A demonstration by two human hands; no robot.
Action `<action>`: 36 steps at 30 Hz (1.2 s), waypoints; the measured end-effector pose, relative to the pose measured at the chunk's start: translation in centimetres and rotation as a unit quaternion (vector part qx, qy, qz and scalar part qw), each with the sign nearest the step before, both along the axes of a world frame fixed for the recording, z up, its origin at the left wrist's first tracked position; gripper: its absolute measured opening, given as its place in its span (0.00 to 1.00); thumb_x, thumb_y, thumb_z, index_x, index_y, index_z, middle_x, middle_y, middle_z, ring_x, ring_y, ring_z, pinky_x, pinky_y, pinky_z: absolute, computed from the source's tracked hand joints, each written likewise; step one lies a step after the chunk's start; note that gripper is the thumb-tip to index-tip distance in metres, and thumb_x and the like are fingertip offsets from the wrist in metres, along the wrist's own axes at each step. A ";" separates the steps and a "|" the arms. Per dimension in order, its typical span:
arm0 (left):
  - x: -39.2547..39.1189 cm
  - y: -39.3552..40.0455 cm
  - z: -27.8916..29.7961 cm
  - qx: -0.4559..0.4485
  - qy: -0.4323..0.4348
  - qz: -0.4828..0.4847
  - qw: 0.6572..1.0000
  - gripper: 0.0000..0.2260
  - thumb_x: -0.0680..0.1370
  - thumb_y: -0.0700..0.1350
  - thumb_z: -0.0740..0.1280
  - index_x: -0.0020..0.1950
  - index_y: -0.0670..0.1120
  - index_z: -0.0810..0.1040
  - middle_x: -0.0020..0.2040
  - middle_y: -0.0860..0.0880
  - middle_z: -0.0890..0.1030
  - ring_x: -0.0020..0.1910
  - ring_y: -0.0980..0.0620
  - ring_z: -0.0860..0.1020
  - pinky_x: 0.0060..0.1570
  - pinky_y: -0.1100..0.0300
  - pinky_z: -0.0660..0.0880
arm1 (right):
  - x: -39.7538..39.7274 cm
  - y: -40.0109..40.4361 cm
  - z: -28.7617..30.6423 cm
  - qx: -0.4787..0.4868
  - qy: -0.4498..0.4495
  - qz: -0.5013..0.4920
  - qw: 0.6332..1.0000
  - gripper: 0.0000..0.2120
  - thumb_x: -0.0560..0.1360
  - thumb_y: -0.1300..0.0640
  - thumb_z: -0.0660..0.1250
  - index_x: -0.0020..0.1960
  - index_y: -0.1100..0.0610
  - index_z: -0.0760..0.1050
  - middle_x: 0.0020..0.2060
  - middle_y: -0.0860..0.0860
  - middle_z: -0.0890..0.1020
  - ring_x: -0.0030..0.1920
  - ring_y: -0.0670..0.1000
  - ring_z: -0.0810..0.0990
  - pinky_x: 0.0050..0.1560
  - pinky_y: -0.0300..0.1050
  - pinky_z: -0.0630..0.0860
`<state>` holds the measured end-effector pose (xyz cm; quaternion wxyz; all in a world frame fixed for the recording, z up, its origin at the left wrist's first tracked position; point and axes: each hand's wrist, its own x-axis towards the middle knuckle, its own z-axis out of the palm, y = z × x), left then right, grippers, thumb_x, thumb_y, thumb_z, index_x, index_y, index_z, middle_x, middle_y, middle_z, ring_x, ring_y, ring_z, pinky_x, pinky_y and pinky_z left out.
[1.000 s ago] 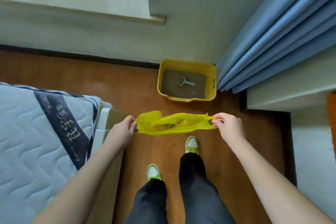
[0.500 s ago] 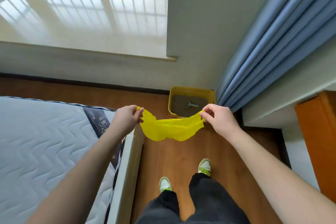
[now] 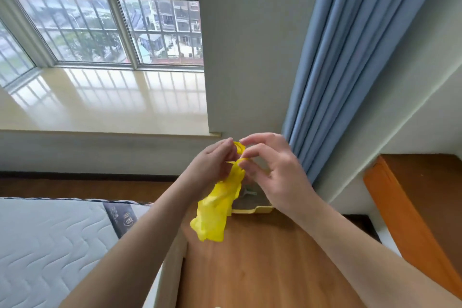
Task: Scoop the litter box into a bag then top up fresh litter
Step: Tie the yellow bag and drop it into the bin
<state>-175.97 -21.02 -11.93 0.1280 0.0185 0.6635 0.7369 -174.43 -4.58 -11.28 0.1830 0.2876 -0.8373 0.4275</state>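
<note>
Left hand [image 3: 212,165] and right hand [image 3: 271,172]: close together, both pinching the top of the yellow bag [image 3: 217,210], which hangs below them. Litter box [image 3: 252,209]: on the floor [image 3: 262,262] beyond, mostly hidden behind hands and bag.

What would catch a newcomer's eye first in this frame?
The bright yellow bag stands out at centre, its top pinched between the left hand and the right hand while the rest hangs loose above the wooden floor. Behind it, the yellow litter box is mostly hidden, at the foot of the blue curtain. A large window fills the upper left.
</note>
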 end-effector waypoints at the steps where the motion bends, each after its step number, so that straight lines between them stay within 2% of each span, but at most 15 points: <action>1: 1.0 1.4 0.7 0.015 -0.006 -0.016 1.000 0.15 0.84 0.48 0.55 0.44 0.40 0.71 0.29 0.45 0.74 0.24 0.47 0.71 0.24 0.62 0.67 | 0.4 1.0 0.7 -0.006 0.005 -0.014 1.000 0.06 0.76 0.52 0.68 0.47 0.54 0.80 0.56 0.47 0.78 0.61 0.48 0.73 0.63 0.44 0.69; 5: 4.1 6.2 2.5 -0.068 0.073 -0.072 0.992 0.16 0.84 0.50 0.55 0.50 0.38 0.72 0.27 0.45 0.75 0.20 0.50 0.62 0.22 0.61 0.54 | 2.3 5.7 2.2 -0.028 -0.065 -0.010 0.997 0.03 0.78 0.53 0.65 0.49 0.51 0.76 0.62 0.44 0.76 0.66 0.43 0.71 0.67 0.44 0.68; 9: 6.8 8.7 4.3 -0.143 0.162 -0.112 0.970 0.12 0.80 0.47 0.66 0.38 0.47 0.69 0.25 0.51 0.71 0.22 0.51 0.64 0.26 0.55 0.61 | 4.3 10.1 2.1 -0.115 -0.226 0.038 0.966 0.08 0.79 0.44 0.56 0.51 0.47 0.71 0.65 0.40 0.75 0.67 0.42 0.71 0.69 0.51 0.69; 13: 9.5 10.9 5.5 -0.301 0.225 -0.181 0.909 0.18 0.79 0.44 0.68 0.33 0.54 0.66 0.27 0.59 0.72 0.27 0.54 0.72 0.33 0.53 0.74 | 6.4 12.8 1.4 -0.170 -0.294 0.044 0.940 0.12 0.80 0.42 0.55 0.50 0.48 0.72 0.49 0.45 0.83 0.51 0.49 0.80 0.57 0.57 0.76; 16: 11.3 11.4 5.7 -0.368 0.290 -0.171 0.867 0.16 0.78 0.49 0.68 0.34 0.51 0.64 0.29 0.50 0.70 0.29 0.48 0.75 0.34 0.50 0.77 | 8.2 13.7 0.8 -0.161 -0.314 0.004 0.936 0.09 0.81 0.44 0.55 0.50 0.45 0.73 0.39 0.46 0.78 0.43 0.47 0.77 0.47 0.49 0.77; 18: 12.5 11.0 5.4 -0.439 0.374 -0.138 0.805 0.14 0.76 0.55 0.65 0.36 0.54 0.63 0.34 0.52 0.73 0.31 0.51 0.74 0.34 0.53 0.75 | 9.3 13.8 1.0 -0.176 -0.375 0.005 0.910 0.10 0.80 0.44 0.56 0.55 0.47 0.73 0.43 0.49 0.79 0.40 0.49 0.77 0.37 0.42 0.76; 20: 13.9 10.7 4.8 -0.472 0.435 -0.103 0.760 0.10 0.75 0.56 0.63 0.38 0.56 0.64 0.49 0.55 0.75 0.36 0.54 0.75 0.39 0.58 0.75 | 10.2 13.8 1.5 -0.211 -0.456 0.025 0.864 0.12 0.80 0.47 0.59 0.57 0.52 0.74 0.42 0.55 0.80 0.31 0.49 0.74 0.28 0.41 0.72; 22: 15.2 10.1 4.4 -0.481 0.476 -0.080 0.732 0.10 0.77 0.54 0.62 0.38 0.51 0.69 0.61 0.57 0.74 0.39 0.56 0.77 0.41 0.62 0.75 | 10.9 13.6 2.0 -0.217 -0.527 0.059 0.819 0.13 0.78 0.49 0.64 0.57 0.57 0.76 0.40 0.57 0.81 0.27 0.49 0.71 0.25 0.39 0.70; 24: 16.5 9.7 4.1 -0.468 0.502 -0.069 0.724 0.08 0.78 0.50 0.63 0.42 0.47 0.75 0.59 0.56 0.79 0.42 0.56 0.79 0.41 0.64 0.77 | 11.9 13.0 2.4 -0.175 -0.559 0.101 0.804 0.14 0.77 0.51 0.66 0.57 0.59 0.79 0.38 0.55 0.83 0.27 0.48 0.71 0.27 0.38 0.71; 27: 18.3 8.7 4.3 -0.457 0.484 -0.006 0.747 0.08 0.78 0.48 0.63 0.44 0.46 0.77 0.42 0.53 0.81 0.37 0.53 0.78 0.36 0.56 0.77 | 13.3 11.3 2.3 -0.136 -0.532 0.096 0.830 0.12 0.78 0.52 0.66 0.55 0.58 0.81 0.42 0.53 0.84 0.34 0.47 0.80 0.35 0.41 0.78; 29: 19.1 7.5 4.5 -0.437 0.401 0.069 0.802 0.10 0.78 0.45 0.65 0.37 0.46 0.72 0.33 0.49 0.76 0.33 0.48 0.75 0.34 0.50 0.74 | 14.0 10.1 2.1 -0.118 -0.423 -0.011 0.898 0.11 0.79 0.49 0.63 0.54 0.53 0.80 0.44 0.49 0.83 0.45 0.47 0.81 0.44 0.41 0.79; 31: 19.8 6.0 5.1 -0.375 0.295 0.110 0.872 0.16 0.78 0.42 0.68 0.34 0.48 0.65 0.29 0.45 0.71 0.32 0.43 0.75 0.35 0.49 0.74 | 15.6 8.9 2.5 -0.149 -0.284 -0.090 0.943 0.13 0.80 0.47 0.59 0.47 0.53 0.78 0.37 0.47 0.80 0.40 0.46 0.78 0.40 0.38 0.75; 32: 20.2 5.2 5.3 -0.335 0.252 0.121 0.900 0.18 0.78 0.42 0.69 0.33 0.47 0.63 0.28 0.45 0.69 0.31 0.44 0.75 0.34 0.52 0.73 | 16.7 8.2 2.7 -0.179 -0.251 -0.072 0.949 0.16 0.80 0.47 0.58 0.43 0.55 0.77 0.32 0.47 0.77 0.35 0.46 0.75 0.36 0.39 0.73; 34: 21.3 3.9 5.5 -0.252 0.193 0.133 0.939 0.19 0.78 0.39 0.69 0.33 0.46 0.62 0.26 0.50 0.68 0.29 0.50 0.76 0.31 0.61 0.71 | 19.3 6.1 3.1 -0.177 -0.268 -0.007 0.947 0.23 0.80 0.44 0.56 0.37 0.58 0.77 0.26 0.48 0.75 0.27 0.48 0.73 0.32 0.41 0.71; 36: 22.5 2.6 5.4 -0.197 0.165 0.125 0.958 0.18 0.77 0.38 0.69 0.35 0.44 0.62 0.28 0.48 0.70 0.29 0.52 0.77 0.33 0.62 0.71 | 21.2 3.5 2.7 -0.103 -0.317 0.025 0.942 0.26 0.78 0.37 0.53 0.40 0.55 0.79 0.27 0.49 0.79 0.25 0.47 0.75 0.31 0.38 0.72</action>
